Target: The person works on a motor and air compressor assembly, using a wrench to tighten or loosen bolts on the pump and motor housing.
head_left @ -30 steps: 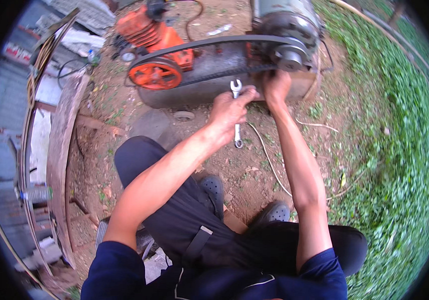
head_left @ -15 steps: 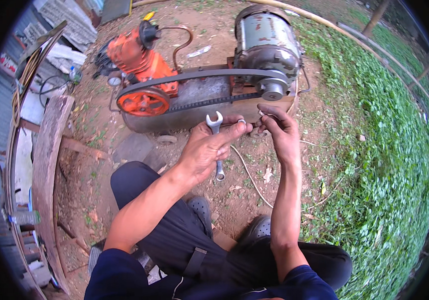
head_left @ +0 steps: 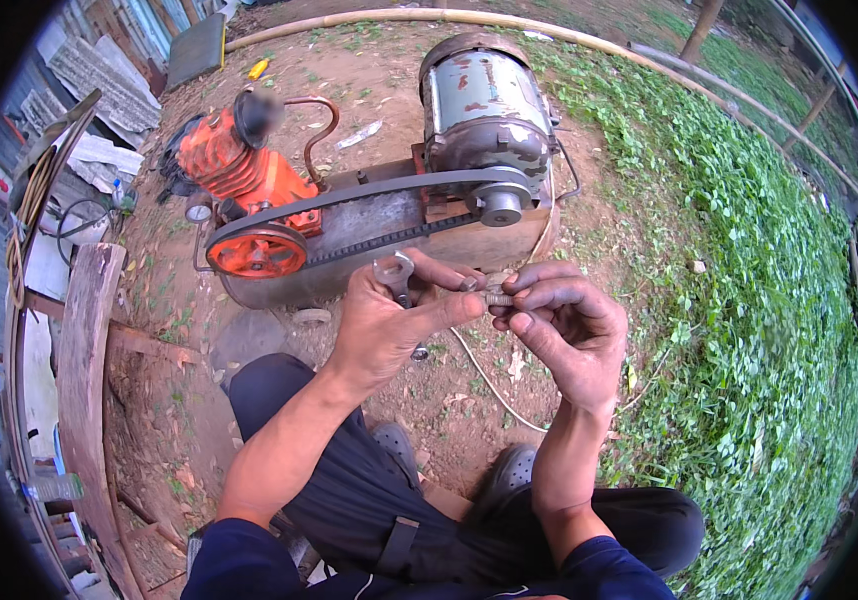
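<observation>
My left hand (head_left: 389,320) is closed round a combination wrench (head_left: 392,270), its open jaw standing above the fist and its ring end showing below. The thumb and forefinger of that hand also reach to a small threaded bolt (head_left: 497,299). My right hand (head_left: 571,325) pinches the bolt from the other side, fingers bent. Both hands meet in front of the air compressor, apart from it. Fingertips cover much of the bolt, so I cannot make out whether a nut or washer is on it.
The compressor has an orange pump (head_left: 239,165), an orange pulley (head_left: 257,250), a drive belt (head_left: 369,192), a grey-green motor (head_left: 479,95) and a tank (head_left: 349,265). A wooden plank (head_left: 87,370) leans at left. Grass (head_left: 749,400) grows at right; a pale cord (head_left: 489,380) lies on the soil.
My hands have come together at the bolt; before, they were apart, with a small ring at my left fingertips. The wrench has tilted in my left hand. The whole view has shifted slightly.
</observation>
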`<state>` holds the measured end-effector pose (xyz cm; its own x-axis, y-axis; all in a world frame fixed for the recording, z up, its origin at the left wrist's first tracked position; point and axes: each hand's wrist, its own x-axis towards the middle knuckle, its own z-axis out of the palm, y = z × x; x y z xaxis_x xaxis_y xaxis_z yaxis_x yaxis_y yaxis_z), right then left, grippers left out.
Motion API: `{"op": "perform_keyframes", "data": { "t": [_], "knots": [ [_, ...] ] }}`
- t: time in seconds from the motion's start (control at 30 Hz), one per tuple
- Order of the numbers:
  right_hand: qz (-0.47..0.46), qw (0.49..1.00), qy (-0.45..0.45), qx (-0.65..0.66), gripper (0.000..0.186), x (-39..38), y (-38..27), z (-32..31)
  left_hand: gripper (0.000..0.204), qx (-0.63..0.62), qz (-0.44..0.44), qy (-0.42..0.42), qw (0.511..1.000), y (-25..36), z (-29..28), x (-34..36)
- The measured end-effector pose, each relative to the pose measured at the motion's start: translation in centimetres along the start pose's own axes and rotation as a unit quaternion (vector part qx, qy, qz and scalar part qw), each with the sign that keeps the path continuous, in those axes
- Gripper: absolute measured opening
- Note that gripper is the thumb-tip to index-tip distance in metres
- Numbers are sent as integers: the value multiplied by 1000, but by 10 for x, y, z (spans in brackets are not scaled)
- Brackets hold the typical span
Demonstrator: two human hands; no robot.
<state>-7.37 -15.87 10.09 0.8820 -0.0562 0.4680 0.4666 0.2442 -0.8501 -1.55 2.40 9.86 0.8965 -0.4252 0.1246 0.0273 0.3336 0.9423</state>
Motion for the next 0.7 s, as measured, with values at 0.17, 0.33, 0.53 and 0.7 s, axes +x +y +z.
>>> {"op": "perform_keyframes", "data": {
  "t": [0.17, 0.33, 0.53, 0.7],
  "knots": [
    [-7, 1000, 12, -3, 18, 0, 2, 0, 24, 73, 42, -15, 996, 1, 2, 0],
    [-25, 999, 13, -36, 18, 3, 0, 0, 22, 96, 69, -13, 993, 3, 6, -2],
    [-40, 995, 43, -79, 19, 5, 2, 0, 20, 72, 108, 3, 992, -4, 12, 3],
    [-46, 991, 54, -110, 20, 7, 2, -1, 19, 51, 90, 5, 995, -2, 14, 5]
  ]
}}
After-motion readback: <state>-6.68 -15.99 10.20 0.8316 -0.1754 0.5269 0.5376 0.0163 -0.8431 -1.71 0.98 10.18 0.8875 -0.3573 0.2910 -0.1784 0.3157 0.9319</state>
